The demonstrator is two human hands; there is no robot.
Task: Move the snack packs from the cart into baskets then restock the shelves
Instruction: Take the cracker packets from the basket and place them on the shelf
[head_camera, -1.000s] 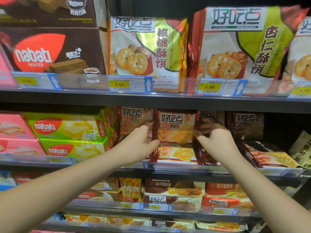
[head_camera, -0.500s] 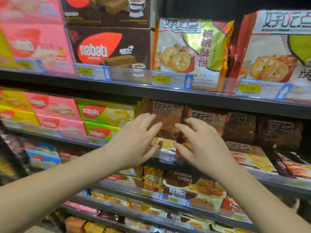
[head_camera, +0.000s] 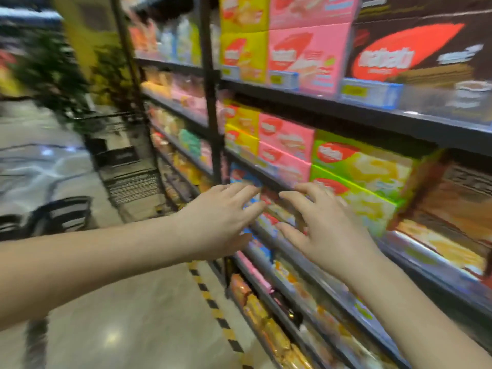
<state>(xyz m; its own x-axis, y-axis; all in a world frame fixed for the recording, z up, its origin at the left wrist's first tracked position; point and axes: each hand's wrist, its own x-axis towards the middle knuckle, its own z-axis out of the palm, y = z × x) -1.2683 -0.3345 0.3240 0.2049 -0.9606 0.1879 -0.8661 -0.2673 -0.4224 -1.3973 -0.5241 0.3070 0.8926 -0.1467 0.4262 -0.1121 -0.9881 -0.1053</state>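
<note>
Both hands empty. Left hand (head_camera: 221, 222) and right hand (head_camera: 327, 233) were flat, fingers spread, side by side in front of the shelf rim (head_camera: 436, 267), apart from any stock. Brown snack packs (head_camera: 468, 206) sat on that shelf at far right, beside the green wafer boxes (head_camera: 362, 177).

Judged step: leaving the faced row to fetch more. Draw the hands straight back, clear of the rim, so no pack is dragged forward.

Versus 1.0 s ago: hands then lay on the brown packs; view has swung left down the aisle. Heavy blur.
</note>
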